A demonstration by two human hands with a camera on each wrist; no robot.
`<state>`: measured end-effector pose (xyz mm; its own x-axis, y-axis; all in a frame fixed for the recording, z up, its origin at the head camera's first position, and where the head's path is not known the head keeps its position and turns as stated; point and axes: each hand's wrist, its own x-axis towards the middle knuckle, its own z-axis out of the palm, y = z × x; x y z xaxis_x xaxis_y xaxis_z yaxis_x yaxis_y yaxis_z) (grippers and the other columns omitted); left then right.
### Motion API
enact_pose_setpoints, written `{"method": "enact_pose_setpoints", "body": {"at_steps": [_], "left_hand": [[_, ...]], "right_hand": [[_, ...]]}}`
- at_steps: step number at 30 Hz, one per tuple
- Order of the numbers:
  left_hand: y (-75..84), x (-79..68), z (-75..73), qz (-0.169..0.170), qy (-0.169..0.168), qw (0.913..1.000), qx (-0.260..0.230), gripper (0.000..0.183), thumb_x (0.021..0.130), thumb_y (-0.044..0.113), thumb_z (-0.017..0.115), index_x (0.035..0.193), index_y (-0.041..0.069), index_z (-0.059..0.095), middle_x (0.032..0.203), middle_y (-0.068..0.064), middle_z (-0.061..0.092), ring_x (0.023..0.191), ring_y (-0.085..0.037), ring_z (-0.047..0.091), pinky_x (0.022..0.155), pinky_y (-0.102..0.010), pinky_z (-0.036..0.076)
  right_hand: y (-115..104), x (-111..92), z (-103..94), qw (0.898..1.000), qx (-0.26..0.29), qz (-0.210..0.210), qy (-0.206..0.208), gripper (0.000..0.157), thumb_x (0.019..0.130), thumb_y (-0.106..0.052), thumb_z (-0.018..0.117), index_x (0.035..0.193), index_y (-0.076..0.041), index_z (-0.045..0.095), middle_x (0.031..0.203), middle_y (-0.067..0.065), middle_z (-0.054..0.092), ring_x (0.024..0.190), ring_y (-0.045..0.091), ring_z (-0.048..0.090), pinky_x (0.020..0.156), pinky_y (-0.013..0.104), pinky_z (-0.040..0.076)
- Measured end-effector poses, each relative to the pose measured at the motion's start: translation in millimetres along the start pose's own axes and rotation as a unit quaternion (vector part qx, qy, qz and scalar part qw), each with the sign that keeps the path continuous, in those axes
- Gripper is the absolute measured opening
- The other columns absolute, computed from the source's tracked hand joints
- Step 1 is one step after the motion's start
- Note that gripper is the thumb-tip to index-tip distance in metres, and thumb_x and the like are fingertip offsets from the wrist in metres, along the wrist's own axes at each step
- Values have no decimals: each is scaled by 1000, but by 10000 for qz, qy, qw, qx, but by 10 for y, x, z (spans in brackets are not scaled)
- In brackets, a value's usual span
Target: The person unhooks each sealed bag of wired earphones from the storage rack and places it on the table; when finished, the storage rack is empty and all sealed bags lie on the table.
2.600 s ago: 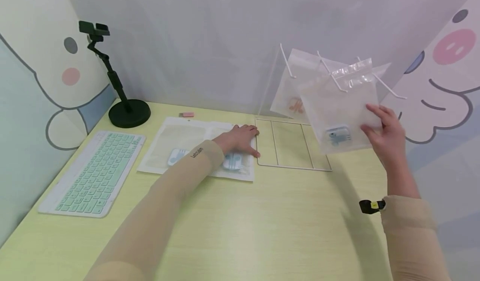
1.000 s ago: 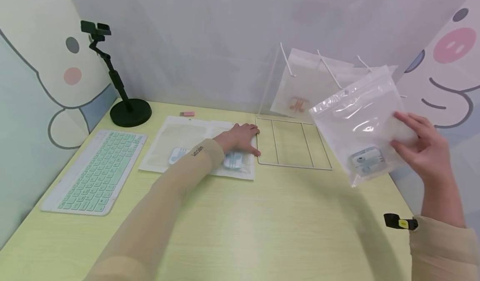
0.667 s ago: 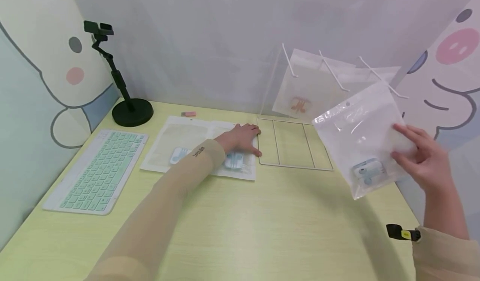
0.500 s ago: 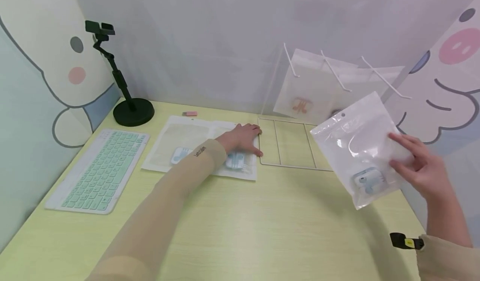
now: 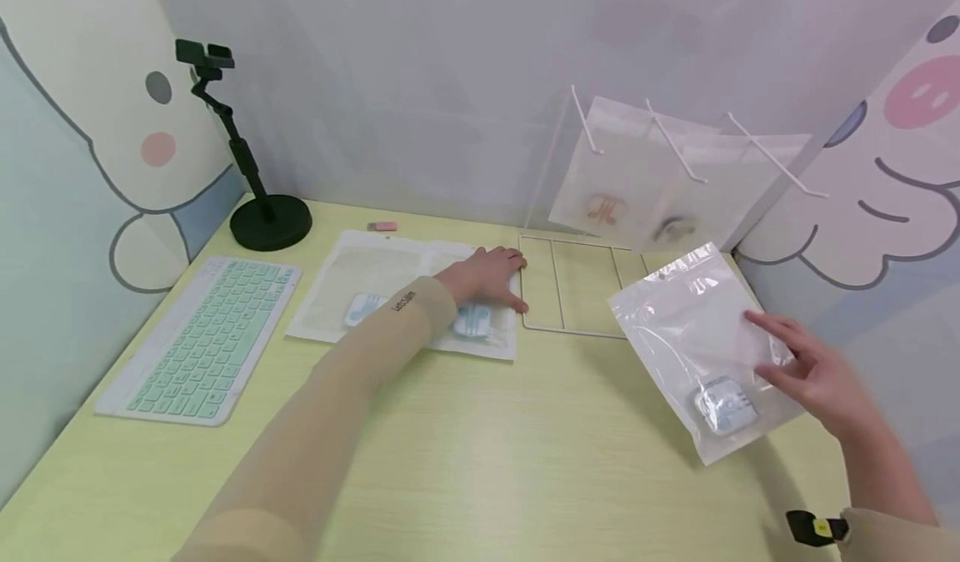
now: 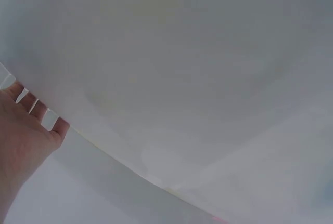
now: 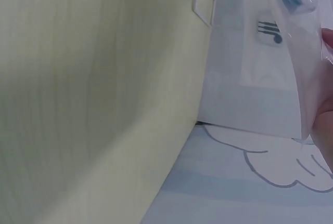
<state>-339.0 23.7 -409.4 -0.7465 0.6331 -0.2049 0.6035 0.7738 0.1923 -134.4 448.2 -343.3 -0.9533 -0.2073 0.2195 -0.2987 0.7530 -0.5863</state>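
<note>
My right hand [image 5: 813, 374] pinches the right edge of a zip bag [image 5: 675, 328], held tilted over the right side of the desk. Through its clear film shows a white earphone case with light blue earphones [image 5: 726, 405]. The same bag [image 7: 302, 57] hangs from the hand [image 7: 323, 120] in the right wrist view. My left hand [image 5: 486, 274] rests with spread fingers at the right end of flat zip bags [image 5: 367, 262], its fingertips by the display rack's wire base [image 5: 562, 328]. Blue-and-white earphones [image 5: 472, 320] lie inside, partly behind the sleeve.
Bags with orange earphones [image 5: 606, 208] and dark earphones [image 5: 675, 228] hang from the rack's white hooks [image 5: 678, 149]. A keyboard [image 5: 202, 337], a black stand [image 5: 270, 222] and a pink USB stick [image 5: 382, 226] are on the left. Walls enclose the desk [image 5: 480, 462].
My right hand has carried the zip bag away from the hooks, rightward and then down toward the desk, uncovering the bag with dark earphones. The left hand has stayed in place.
</note>
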Motion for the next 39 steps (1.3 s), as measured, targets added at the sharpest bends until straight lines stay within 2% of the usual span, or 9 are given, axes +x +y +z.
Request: {"method": "enact_pose_setpoints", "body": {"at_steps": [4,8,11,15,19,23,28,33,39], "left_hand": [[-3,4,-8,-11,0,10000,-16,97,74,73,58,148,17,29,156,-5,22,143,-25,19,112,-53,20],[-10,21,13,-20,-10,10000,38,97,74,74,57,148,17,29,156,-4,21,143,-25,19,112,-53,20],[-9,24,25,-53,-24,10000,72,98,74,74,57,148,18,29,156,-4,21,143,-25,20,112,-54,20],[-5,0,9,-85,-70,9999,75,97,74,74,57,148,18,29,156,-3,21,143,-25,20,112,-54,20],[-8,-5,-5,-76,-78,9999,125,97,74,75,56,149,18,28,157,-3,21,143,-25,19,112,-53,20],[-9,13,-7,-46,-93,9998,144,97,75,75,55,149,18,28,157,-3,20,143,-25,19,112,-53,21],[-4,16,-16,-44,-105,9999,95,97,74,74,56,149,19,28,157,-3,20,143,-24,19,112,-53,20],[-7,11,-17,-51,-91,9999,94,96,74,74,56,149,19,28,157,-2,21,143,-24,19,112,-53,19],[-10,8,-13,-46,-50,10000,40,96,74,73,58,148,18,29,156,-4,22,143,-25,20,112,-54,19]], "right_hand": [[58,-53,107,9995,-63,149,-264,67,81,-1,69,142,-14,44,134,-27,38,112,-13,36,80,0,29],[94,-129,222,9982,-178,225,-523,68,82,-6,71,143,-18,43,133,-28,39,110,-17,33,80,0,26],[111,-173,315,9978,-178,-2,-632,70,79,-1,72,142,-14,44,130,-27,40,108,-16,36,80,1,27],[138,-184,448,9953,-241,-586,-728,74,72,5,75,138,-6,46,127,-23,42,108,-14,37,82,2,28],[133,-176,542,9917,-583,-840,-781,74,67,-1,81,134,-5,51,124,-11,47,104,-12,41,84,0,28],[69,-166,588,9879,-862,-764,-1040,72,67,-13,84,132,-4,54,112,-4,51,89,-6,45,73,6,37],[-24,-134,683,9763,-1229,-594,-1676,71,67,-33,83,126,-3,58,94,-7,47,76,1,41,59,18,35],[-151,-90,782,9595,-1636,-32,-2291,81,64,-58,76,127,-11,58,81,-8,41,69,1,38,55,20,31],[-297,-65,899,9467,-2005,155,-2517,84,60,-71,70,128,-24,54,71,-12,40,63,-1,35,53,20,28]]}}
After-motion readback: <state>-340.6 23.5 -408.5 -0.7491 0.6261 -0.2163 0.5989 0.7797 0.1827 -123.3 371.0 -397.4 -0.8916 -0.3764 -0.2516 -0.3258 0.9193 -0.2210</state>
